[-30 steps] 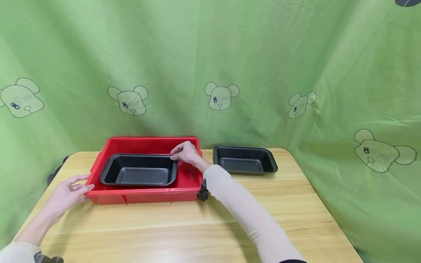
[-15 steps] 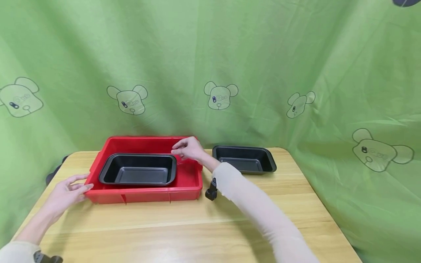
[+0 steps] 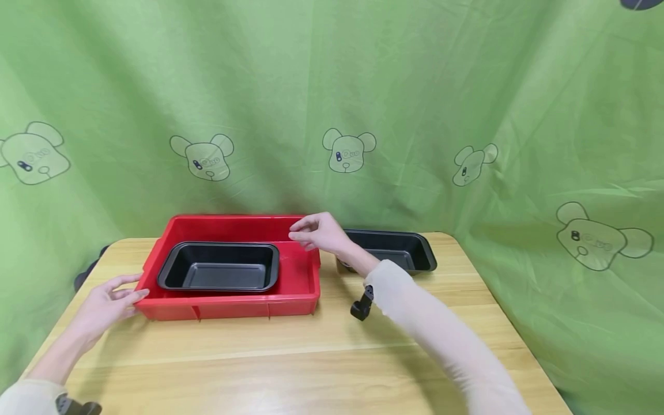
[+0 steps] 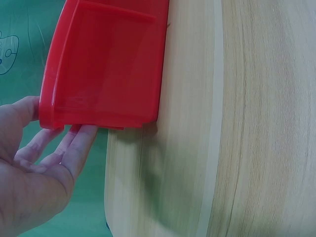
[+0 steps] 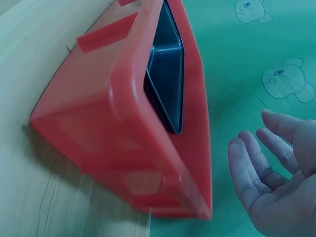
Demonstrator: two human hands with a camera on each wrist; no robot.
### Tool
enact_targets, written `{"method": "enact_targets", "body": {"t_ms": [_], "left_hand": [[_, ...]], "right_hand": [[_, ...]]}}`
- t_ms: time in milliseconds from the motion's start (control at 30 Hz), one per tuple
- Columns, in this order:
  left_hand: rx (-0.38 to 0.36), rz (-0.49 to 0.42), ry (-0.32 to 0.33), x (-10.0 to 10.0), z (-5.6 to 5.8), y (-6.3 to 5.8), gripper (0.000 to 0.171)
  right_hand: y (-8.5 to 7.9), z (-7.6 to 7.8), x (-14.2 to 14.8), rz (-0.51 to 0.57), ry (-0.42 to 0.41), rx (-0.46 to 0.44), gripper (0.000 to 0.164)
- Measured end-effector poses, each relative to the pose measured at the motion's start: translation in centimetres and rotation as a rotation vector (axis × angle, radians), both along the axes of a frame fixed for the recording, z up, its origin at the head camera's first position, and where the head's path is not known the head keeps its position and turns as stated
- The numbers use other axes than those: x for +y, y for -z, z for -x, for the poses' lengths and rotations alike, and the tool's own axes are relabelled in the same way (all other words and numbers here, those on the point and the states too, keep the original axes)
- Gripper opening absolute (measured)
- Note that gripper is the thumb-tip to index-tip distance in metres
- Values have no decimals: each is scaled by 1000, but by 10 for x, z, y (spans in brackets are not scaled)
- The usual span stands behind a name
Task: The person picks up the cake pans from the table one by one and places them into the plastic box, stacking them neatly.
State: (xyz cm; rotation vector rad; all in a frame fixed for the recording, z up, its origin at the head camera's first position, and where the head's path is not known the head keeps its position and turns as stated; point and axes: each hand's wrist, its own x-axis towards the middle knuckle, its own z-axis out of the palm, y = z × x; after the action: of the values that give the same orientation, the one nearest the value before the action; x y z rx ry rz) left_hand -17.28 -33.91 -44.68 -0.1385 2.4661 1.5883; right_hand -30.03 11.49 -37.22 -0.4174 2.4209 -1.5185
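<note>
A red plastic bin (image 3: 233, 307) lies on the table with a black loaf pan (image 3: 225, 276) inside, toward its left. My left hand (image 3: 106, 305) holds the bin's left front corner; in the left wrist view the thumb is at the rim and the fingers are against the outer end wall. My right hand (image 3: 321, 233) hovers by the bin's right back corner, fingers loosely bent with nothing between them. In the right wrist view that hand (image 5: 276, 173) is apart from the bin (image 5: 123, 113). Behind the right forearm, a second black loaf pan (image 3: 404, 251) is partly hidden.
The light wooden table (image 3: 311, 369) runs out in front of the bin and to the right. A green curtain (image 3: 280, 86) with printed bear heads hangs right behind the table. A dark object (image 3: 85, 274) shows past the table's left edge.
My right hand has let go of the loaf pan's right back corner in the bin and moved right and up. The left hand and both pans have stayed put.
</note>
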Motion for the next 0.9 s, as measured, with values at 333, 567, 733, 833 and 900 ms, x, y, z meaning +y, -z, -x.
{"method": "enact_targets", "body": {"t_ms": [333, 567, 733, 833, 900], "left_hand": [[14, 4, -3, 0, 1, -1, 71], [3, 28, -9, 1, 2, -2, 74], [0, 34, -9, 1, 2, -1, 74], [1, 30, -9, 1, 2, -1, 74], [2, 24, -10, 0, 2, -1, 73]], "right_hand": [[-7, -3, 53, 27, 54, 33, 31], [-3, -10, 99, -9, 92, 31, 39], [7, -15, 135, -5, 124, 9, 41], [14, -15, 156, -7, 153, 12, 42], [19, -14, 169, -16, 169, 24, 43]]}}
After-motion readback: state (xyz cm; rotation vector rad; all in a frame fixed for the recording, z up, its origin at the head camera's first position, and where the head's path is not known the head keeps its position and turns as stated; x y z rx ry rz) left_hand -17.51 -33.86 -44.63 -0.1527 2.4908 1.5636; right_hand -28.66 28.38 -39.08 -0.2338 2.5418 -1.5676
